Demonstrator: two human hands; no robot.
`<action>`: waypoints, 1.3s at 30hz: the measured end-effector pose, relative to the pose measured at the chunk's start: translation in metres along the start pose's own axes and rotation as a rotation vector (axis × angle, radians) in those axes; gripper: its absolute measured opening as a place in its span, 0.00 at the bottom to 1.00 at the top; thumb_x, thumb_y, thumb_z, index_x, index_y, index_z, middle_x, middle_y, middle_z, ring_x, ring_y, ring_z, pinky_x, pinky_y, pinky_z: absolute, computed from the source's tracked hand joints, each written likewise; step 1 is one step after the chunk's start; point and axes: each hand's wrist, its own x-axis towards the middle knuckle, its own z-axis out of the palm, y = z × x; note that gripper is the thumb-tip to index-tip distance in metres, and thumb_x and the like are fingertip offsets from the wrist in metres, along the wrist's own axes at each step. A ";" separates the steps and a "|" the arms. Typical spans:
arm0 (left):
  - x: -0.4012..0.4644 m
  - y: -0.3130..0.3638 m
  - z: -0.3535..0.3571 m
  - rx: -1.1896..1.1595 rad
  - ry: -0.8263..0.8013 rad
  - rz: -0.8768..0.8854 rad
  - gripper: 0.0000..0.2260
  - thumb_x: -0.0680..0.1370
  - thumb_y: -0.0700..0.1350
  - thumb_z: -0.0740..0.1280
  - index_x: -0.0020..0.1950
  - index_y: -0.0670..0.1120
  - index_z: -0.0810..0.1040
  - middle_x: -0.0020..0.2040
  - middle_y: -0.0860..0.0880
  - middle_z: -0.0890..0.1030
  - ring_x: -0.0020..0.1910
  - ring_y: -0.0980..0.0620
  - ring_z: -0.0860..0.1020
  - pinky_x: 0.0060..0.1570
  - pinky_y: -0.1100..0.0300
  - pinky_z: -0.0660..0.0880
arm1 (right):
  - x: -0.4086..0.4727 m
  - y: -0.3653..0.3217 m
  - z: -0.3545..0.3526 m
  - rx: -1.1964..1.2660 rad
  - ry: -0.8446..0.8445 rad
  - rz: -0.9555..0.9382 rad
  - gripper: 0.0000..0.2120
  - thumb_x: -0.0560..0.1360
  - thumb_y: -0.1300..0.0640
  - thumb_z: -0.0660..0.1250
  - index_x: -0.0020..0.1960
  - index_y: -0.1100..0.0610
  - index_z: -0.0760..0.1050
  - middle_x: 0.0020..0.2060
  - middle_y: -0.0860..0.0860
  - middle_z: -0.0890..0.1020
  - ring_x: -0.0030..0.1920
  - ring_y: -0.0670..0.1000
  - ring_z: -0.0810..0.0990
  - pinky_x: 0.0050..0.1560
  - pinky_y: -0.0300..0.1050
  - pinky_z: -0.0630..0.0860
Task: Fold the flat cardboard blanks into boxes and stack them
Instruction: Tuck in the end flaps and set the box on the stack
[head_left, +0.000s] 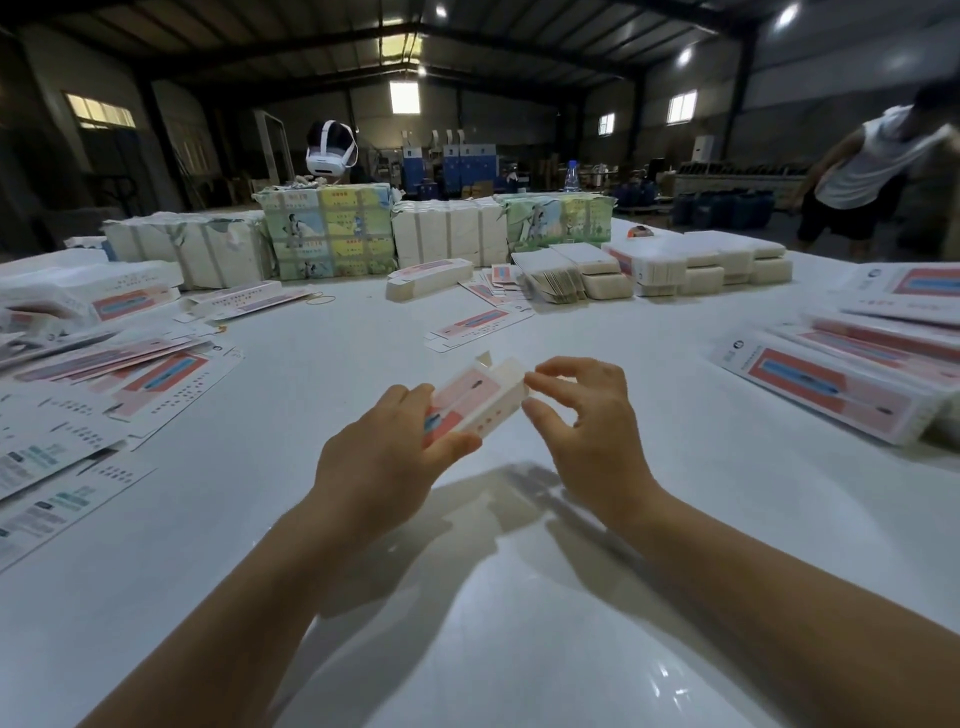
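Pink-and-white box (480, 400) — red patch, blue stripe — glossy white table (467, 597)

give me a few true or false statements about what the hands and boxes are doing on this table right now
1. The left hand grips the small pink box above the table. True.
2. The right hand lies flat on the white table. False: it is raised, fingertips at the box's far end.
3. A water bottle stands beyond the wrapped bundles. True.
4. The box in hand is green and yellow. False: it is pink and white.
5. A single flat blank lies on the table beyond the hands. True.
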 end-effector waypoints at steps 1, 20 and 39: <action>0.000 0.001 0.001 0.000 -0.015 0.007 0.24 0.75 0.64 0.59 0.66 0.52 0.69 0.51 0.53 0.71 0.47 0.51 0.75 0.45 0.51 0.77 | -0.001 -0.001 0.000 0.009 -0.026 0.017 0.12 0.76 0.61 0.68 0.58 0.59 0.80 0.53 0.50 0.78 0.57 0.45 0.64 0.59 0.27 0.61; -0.001 0.003 0.006 0.064 -0.107 0.088 0.25 0.76 0.65 0.58 0.67 0.52 0.68 0.54 0.53 0.73 0.48 0.52 0.75 0.46 0.52 0.78 | -0.001 0.000 -0.001 0.180 -0.362 0.169 0.32 0.77 0.64 0.59 0.77 0.51 0.52 0.62 0.47 0.72 0.69 0.49 0.65 0.72 0.62 0.55; -0.007 0.010 0.006 0.287 0.011 0.107 0.25 0.74 0.68 0.52 0.62 0.52 0.66 0.53 0.54 0.71 0.44 0.52 0.73 0.39 0.59 0.72 | 0.007 0.000 -0.001 0.410 -0.281 0.526 0.40 0.72 0.49 0.69 0.77 0.50 0.52 0.71 0.52 0.67 0.68 0.52 0.67 0.60 0.46 0.69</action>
